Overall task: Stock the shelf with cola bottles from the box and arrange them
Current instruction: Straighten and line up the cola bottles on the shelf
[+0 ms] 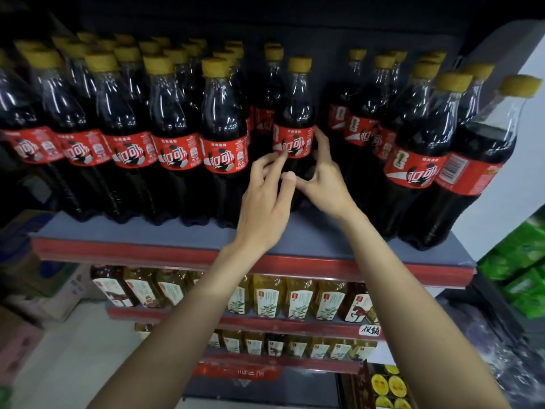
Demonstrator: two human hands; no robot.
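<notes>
Many cola bottles with yellow caps and red labels stand in rows on the grey top shelf (165,231). One cola bottle (298,113) stands a little behind the front row, in a gap at the middle. My left hand (265,199) holds its left side, fingertips on the red label and thumb on the dark body below. My right hand (321,175) grips its right side, index finger up along the label edge. The two thumbs nearly meet in front of the bottle. No box is in view.
A front row of bottles (224,137) runs left of the gap, and more bottles (418,149) crowd the right end by a white wall (513,184). Below are shelves of yellow tea bottles (298,299). Cartons (35,261) stand at the left, green packs (519,261) at the right.
</notes>
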